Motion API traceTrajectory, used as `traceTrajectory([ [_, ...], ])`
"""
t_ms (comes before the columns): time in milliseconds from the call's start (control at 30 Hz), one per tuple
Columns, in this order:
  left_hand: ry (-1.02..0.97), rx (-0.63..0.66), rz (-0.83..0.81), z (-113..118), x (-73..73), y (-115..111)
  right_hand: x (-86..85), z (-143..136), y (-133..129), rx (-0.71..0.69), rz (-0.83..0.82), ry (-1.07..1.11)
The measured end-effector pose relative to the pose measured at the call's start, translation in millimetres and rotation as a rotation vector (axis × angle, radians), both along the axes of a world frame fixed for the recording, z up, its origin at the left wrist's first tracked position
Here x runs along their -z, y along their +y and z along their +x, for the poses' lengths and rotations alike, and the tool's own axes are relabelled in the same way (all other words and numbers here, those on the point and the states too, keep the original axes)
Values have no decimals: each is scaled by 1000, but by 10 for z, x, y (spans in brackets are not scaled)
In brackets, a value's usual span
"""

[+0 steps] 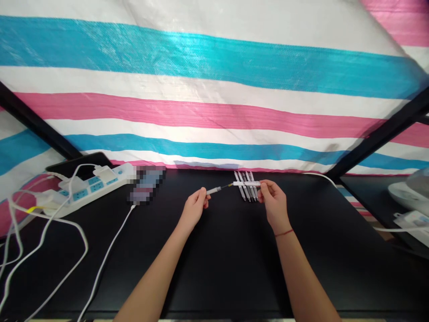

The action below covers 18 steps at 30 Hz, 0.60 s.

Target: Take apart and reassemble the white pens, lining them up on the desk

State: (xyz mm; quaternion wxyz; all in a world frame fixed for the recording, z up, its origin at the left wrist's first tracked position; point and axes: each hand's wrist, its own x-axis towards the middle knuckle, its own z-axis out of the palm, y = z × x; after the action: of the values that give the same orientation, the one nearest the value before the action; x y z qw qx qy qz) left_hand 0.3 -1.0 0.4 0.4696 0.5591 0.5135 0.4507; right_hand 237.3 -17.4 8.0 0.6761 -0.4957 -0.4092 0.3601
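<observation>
Between thumb and fingers, my left hand (197,203) pinches a white pen part (213,190) with a clear grey end. A thin dark refill (227,185) reaches from that part toward a white pen barrel (246,183), whose right end is pinched in my right hand (273,200). Whether the refill's yellowish tip enters the barrel is too small to tell. Several white and dark pens (241,192) lie side by side on the black table (228,259), just behind and under the held barrel.
A white power strip (100,190) with plugs and looping white cables (83,232) occupies the left side. A blurred phone (147,183) lies beside it, cable attached. White objects (412,223) stand at the far right. A striped sheet (214,107) hangs behind the table.
</observation>
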Motion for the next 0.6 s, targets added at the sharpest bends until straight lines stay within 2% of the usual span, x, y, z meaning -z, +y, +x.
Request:
traceTrajectory([
  [200,-91,7,-32,14,-13,7,19,40,36,89,22,105],
  [333,-194,-9,-86,33,-57,3,6,47,43,94,27,148],
  [600,-151,-68,-74,28,-73,-8,-26,29,29,102,3,142],
])
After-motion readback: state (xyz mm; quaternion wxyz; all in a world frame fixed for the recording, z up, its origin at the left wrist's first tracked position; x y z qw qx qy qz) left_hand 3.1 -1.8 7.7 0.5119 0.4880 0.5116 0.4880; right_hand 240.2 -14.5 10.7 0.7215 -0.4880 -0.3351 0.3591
